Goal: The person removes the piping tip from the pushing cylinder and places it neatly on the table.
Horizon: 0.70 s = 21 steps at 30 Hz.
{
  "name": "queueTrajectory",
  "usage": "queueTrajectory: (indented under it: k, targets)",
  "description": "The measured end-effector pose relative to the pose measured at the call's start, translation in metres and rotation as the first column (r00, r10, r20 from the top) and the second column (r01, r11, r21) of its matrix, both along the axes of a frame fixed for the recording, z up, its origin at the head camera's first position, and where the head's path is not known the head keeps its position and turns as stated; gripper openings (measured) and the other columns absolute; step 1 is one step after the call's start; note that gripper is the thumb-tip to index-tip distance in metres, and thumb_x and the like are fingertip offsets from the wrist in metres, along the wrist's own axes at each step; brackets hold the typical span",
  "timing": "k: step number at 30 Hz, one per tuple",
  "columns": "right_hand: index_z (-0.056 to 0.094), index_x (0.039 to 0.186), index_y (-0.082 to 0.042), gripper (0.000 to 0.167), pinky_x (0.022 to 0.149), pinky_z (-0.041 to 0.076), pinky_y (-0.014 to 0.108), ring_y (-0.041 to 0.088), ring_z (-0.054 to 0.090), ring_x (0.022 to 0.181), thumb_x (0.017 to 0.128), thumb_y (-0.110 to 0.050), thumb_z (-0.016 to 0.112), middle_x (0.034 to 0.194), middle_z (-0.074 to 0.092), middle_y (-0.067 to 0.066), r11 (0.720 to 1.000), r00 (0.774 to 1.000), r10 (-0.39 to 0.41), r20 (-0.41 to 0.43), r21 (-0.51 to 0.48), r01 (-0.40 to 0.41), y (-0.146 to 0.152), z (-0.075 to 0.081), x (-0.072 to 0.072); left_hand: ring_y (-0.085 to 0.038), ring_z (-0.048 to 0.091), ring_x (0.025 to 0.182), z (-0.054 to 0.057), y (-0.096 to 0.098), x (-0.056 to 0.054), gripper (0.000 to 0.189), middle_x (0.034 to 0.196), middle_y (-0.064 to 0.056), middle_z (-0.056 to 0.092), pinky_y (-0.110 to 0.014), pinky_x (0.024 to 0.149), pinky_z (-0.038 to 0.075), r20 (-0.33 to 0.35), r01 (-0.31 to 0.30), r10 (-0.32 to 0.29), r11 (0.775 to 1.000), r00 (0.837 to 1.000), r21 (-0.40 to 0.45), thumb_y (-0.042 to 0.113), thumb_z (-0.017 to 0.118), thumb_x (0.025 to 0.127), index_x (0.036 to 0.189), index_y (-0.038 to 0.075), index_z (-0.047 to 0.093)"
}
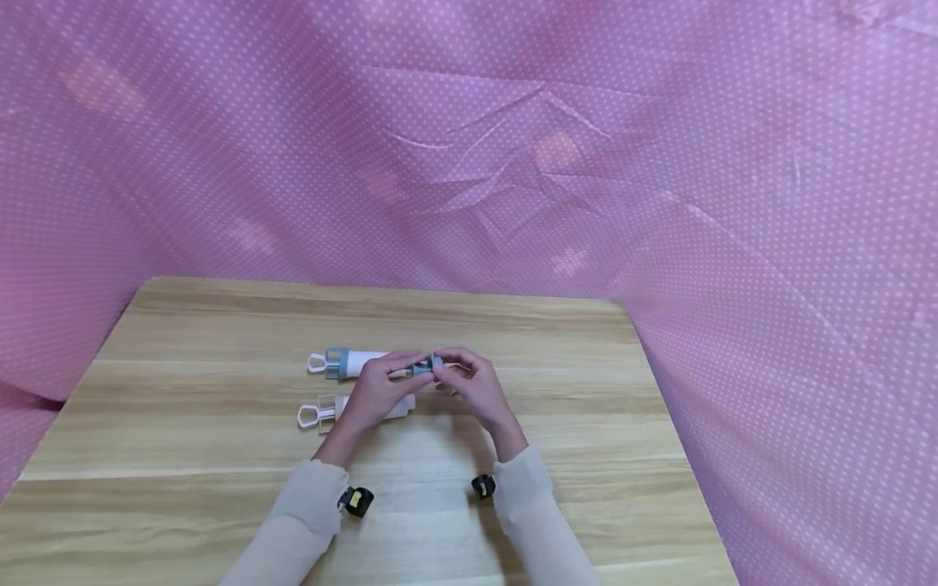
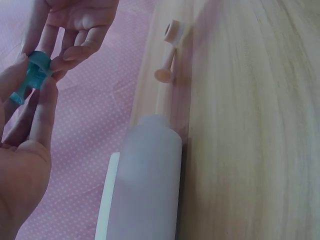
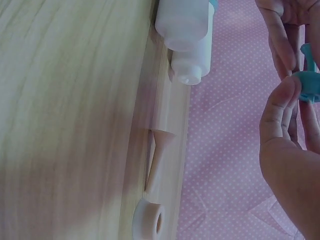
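Observation:
Between my two hands is a small teal plastic nozzle piece point(image 1: 422, 367), with a ring-like cap and a flared stem in the wrist views. My left hand point(image 1: 377, 391) pinches it between thumb and fingers on the stem side. From the other side my right hand point(image 1: 476, 387) grips the cap end with thumb and fingertips. Whether cap and stem are one part or two, I cannot tell. Below the hands lies a large pale pinkish syringe point(image 1: 399, 407), partly hidden by the left hand. Beyond it lies a white syringe with a teal collar point(image 1: 337, 363).
In the left wrist view, a beige flared stem point(image 2: 163, 75) and a beige ring cap point(image 2: 172, 31) lie on the wooden table point(image 1: 586, 407) beyond the syringe tips. Pink dotted cloth point(image 1: 469, 203) hangs around the table's back and sides.

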State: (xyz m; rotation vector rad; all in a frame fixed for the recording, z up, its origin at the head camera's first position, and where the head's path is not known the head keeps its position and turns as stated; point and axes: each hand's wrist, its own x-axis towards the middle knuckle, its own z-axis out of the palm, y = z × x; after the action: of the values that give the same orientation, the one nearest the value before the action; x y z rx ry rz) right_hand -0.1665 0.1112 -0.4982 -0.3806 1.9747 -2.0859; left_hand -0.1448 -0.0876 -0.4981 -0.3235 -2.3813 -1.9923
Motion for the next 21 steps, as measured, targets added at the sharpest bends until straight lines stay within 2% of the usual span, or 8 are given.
queueTrajectory:
  k: [7, 11, 14, 18, 21]
  targets:
    - [0.063, 0.123, 0.008, 0.029, 0.081, 0.059, 0.05, 0.016, 0.068, 0.084, 0.097, -0.004, 0.068, 0.104, 0.066, 0.006, 0.996, 0.997, -0.074, 0.007, -0.041, 0.074, 0.002, 0.002, -0.003, -0.025, 0.06, 0.104, 0.003, 0.003, -0.001, 0.041, 0.113, -0.013, 0.062, -0.032, 0.091, 0.057, -0.004, -0.056, 0.056, 0.996, 0.998, -0.075, 0.025, 0.077, 0.093, 0.126, 0.002, 0.07]
    - [0.062, 0.124, 0.009, 0.031, 0.074, 0.061, 0.038, 0.017, 0.067, 0.083, 0.097, -0.004, 0.067, 0.102, 0.065, 0.006, 0.994, 0.996, -0.087, 0.006, -0.059, 0.088, 0.002, 0.003, -0.004, -0.02, 0.058, 0.092, 0.004, 0.004, -0.003, 0.04, 0.102, -0.009, 0.059, -0.031, 0.086, 0.057, -0.018, -0.094, 0.093, 0.99, 0.996, -0.108, 0.02, 0.078, 0.092, 0.127, 0.002, 0.07]
    - [0.062, 0.125, 0.009, 0.032, 0.071, 0.059, 0.03, 0.016, 0.065, 0.08, 0.097, -0.004, 0.068, 0.102, 0.065, 0.006, 0.989, 0.992, -0.125, -0.007, -0.084, 0.124, 0.002, 0.002, -0.007, -0.019, 0.06, 0.09, 0.003, 0.008, -0.008, 0.044, 0.098, -0.01, 0.059, -0.029, 0.082, 0.057, -0.044, -0.133, 0.129, 0.983, 0.991, -0.124, 0.019, 0.079, 0.091, 0.13, 0.003, 0.068]
    - [0.061, 0.126, 0.011, 0.034, 0.071, 0.057, 0.025, 0.012, 0.063, 0.075, 0.096, -0.003, 0.069, 0.108, 0.066, 0.007, 0.977, 0.982, -0.187, -0.03, -0.104, 0.183, 0.001, 0.001, -0.01, -0.021, 0.063, 0.09, 0.0, 0.014, -0.017, 0.047, 0.098, -0.017, 0.063, -0.026, 0.076, 0.054, -0.061, -0.206, 0.2, 0.974, 0.978, -0.099, 0.019, 0.082, 0.089, 0.131, 0.004, 0.068]
    - [0.062, 0.125, 0.011, 0.034, 0.071, 0.057, 0.025, 0.013, 0.062, 0.074, 0.096, -0.004, 0.07, 0.11, 0.066, 0.011, 0.974, 0.976, -0.212, -0.046, -0.094, 0.208, 0.002, 0.001, -0.012, -0.022, 0.063, 0.09, -0.006, 0.018, -0.022, 0.045, 0.101, -0.021, 0.064, -0.022, 0.074, 0.053, -0.047, -0.26, 0.258, 0.964, 0.965, -0.055, 0.017, 0.083, 0.087, 0.128, 0.004, 0.069]
